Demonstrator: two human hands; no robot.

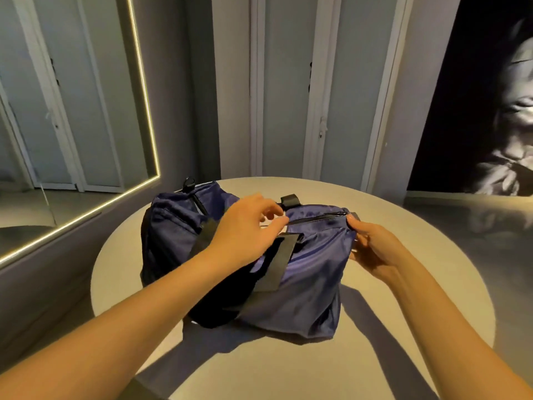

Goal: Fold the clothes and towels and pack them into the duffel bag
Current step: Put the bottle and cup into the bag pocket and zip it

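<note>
Looking like a home dressing room here: an LED-edged mirror (pixel 72 111) glowing left, white panelled doors (pixel 288 96) standing behind, and a large monochrome print (pixel 490 111) hanging right.

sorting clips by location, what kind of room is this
Likely a dressing room or bedroom: a light-edged wall mirror, tall panelled closet doors, and a round table holding the duffel bag.

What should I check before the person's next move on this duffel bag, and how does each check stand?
1. Duffel bag rests wholly on the table: ok.
2. Right hand grips the bag's end beside the zipper: ok.
3. Left hand pinches the zipper pull: cannot tell, fingers hide it.
4. Zipper shut between the two hands: ok.
5. Clothes and towels packed inside: cannot tell, none in view.
</note>
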